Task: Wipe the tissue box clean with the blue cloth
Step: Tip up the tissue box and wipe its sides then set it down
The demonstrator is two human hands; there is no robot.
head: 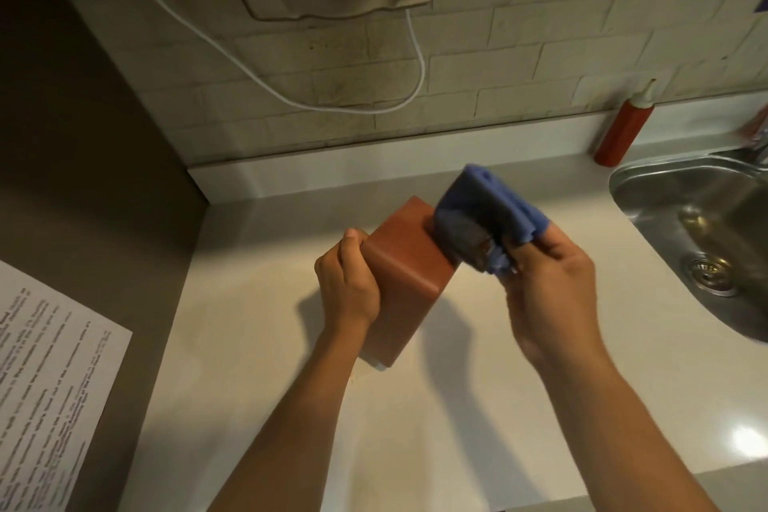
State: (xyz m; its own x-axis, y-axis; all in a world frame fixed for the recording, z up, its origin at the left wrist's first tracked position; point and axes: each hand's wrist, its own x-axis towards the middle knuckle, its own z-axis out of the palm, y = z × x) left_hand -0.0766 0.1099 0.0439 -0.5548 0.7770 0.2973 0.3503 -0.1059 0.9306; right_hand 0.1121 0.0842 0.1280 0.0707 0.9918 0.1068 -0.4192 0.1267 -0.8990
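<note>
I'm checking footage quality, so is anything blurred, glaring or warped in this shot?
Head view: the blue cloth and right hand are motion-blurred; glare spots the counter at lower right; the wide lens bends the wall tiles; the box casts a shadow to its left.

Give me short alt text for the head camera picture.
The left hand steadies a brown tissue box on a pale counter while the right hand presses a blue cloth on its top. A steel sink lies right.
</note>
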